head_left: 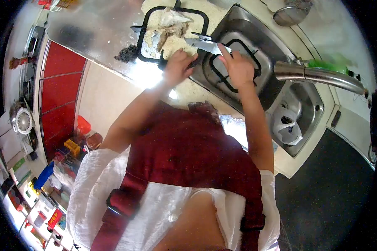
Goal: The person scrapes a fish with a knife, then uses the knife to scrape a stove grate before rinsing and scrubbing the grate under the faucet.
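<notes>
My right hand is closed on a knife with a serrated edge, its index finger stretched along the blade. The blade points left and meets the right side of a black stove grate on the counter. My left hand has its fingers curled at the near right corner of that grate; my fingers partly hide the grip. Crumpled pale, dirty scraps lie inside the grate's frame. A second black grate rests in the steel sink, below my right hand.
A dark scouring pad lies left of the grate. The tap reaches over the sink from the right. A white plastic bag sits in the smaller basin. A strainer stands behind the sink, and the counter's front edge runs close to my apron.
</notes>
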`<state>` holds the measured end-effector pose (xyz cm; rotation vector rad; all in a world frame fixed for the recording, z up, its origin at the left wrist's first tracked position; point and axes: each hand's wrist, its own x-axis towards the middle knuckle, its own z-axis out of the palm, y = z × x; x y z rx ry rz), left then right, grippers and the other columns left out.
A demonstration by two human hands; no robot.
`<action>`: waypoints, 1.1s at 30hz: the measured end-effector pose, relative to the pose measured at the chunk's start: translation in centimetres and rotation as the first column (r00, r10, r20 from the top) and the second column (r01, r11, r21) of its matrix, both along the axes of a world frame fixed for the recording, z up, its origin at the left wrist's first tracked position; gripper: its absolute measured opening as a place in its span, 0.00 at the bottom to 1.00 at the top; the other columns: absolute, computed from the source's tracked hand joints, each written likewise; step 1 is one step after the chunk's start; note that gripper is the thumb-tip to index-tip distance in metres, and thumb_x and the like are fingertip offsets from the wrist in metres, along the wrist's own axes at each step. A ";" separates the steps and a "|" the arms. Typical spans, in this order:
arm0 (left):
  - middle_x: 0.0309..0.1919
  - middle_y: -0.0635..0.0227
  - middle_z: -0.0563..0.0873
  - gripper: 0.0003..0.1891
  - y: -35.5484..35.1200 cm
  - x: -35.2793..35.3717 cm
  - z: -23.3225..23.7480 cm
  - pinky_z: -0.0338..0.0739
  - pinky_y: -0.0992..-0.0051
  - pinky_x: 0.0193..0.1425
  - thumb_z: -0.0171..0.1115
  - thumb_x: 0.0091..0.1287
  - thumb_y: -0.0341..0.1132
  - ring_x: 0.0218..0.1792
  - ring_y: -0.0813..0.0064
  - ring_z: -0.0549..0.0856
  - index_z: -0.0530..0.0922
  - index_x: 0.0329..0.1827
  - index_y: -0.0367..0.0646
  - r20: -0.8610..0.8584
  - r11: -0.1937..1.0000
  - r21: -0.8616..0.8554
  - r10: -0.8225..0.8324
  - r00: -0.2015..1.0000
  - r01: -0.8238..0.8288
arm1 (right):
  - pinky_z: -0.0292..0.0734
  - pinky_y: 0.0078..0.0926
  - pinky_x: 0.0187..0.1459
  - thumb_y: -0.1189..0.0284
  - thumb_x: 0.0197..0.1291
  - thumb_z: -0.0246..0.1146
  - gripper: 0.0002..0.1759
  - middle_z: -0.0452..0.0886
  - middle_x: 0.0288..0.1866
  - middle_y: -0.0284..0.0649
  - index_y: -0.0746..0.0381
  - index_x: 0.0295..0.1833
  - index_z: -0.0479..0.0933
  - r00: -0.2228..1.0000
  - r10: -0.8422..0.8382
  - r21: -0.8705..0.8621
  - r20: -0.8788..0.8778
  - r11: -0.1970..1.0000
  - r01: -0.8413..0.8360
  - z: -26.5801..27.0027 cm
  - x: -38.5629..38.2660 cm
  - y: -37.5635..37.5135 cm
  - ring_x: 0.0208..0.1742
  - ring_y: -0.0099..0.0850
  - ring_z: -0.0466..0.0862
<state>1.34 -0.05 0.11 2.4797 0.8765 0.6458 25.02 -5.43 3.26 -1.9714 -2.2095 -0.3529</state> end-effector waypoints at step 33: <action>0.35 0.57 0.74 0.28 0.5 -0.2 -0.2 0.65 0.55 0.65 0.66 0.50 0.31 0.46 0.51 0.75 0.74 0.58 0.44 0.026 0.999 -0.040 -0.009 1.000 0.010 | 0.72 0.36 0.23 0.55 0.60 0.58 0.24 0.70 0.25 0.38 0.33 0.63 0.68 0.997 -0.040 -0.013 -0.068 0.999 0.039 -0.7 -0.6 -0.7 0.23 0.37 0.76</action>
